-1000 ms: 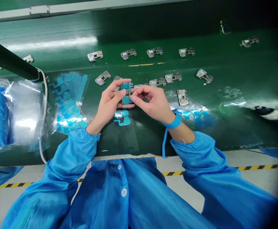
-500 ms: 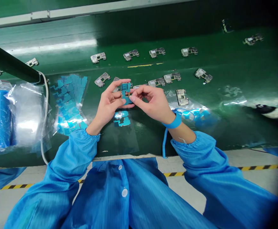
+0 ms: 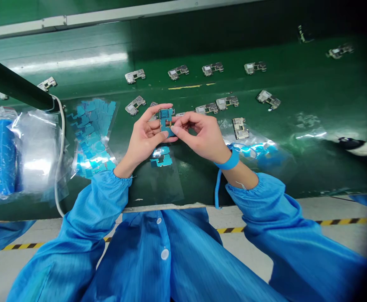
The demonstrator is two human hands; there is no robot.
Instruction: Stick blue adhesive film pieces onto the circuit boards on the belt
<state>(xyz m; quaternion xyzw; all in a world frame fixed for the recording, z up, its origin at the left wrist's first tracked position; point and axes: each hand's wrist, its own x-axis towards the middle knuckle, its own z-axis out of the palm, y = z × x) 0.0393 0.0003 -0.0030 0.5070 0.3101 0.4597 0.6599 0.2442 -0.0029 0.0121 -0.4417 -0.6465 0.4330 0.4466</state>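
Observation:
My left hand (image 3: pixel 145 133) is closed around the edges of a small circuit board (image 3: pixel 166 116), its thumb on the lower part and its fingers behind and above. Blue film covers much of the board's face. The thumb and forefinger of my right hand (image 3: pixel 197 133) are pinched at the board's lower right edge; the tips hide what lies between them. Below my hands, blue film pieces (image 3: pixel 162 160) sit on a clear sheet (image 3: pixel 167 184). A blue wrist strap (image 3: pixel 229 161) with a coiled cord is round my right wrist.
Several bare circuit boards (image 3: pixel 213 69) lie in a row at the back, others (image 3: pixel 227 102) nearer. On the left are a sheet of blue film pieces (image 3: pixel 92 138), plastic bags (image 3: pixel 38 155), a white cable (image 3: pixel 62 126) and a dark post (image 3: pixel 16 79). A black-and-white object (image 3: pixel 360 147) lies far right.
The back row of circuit boards has shifted a little to the right. Both hands and the board they hold stay almost in place, with only slight finger movement.

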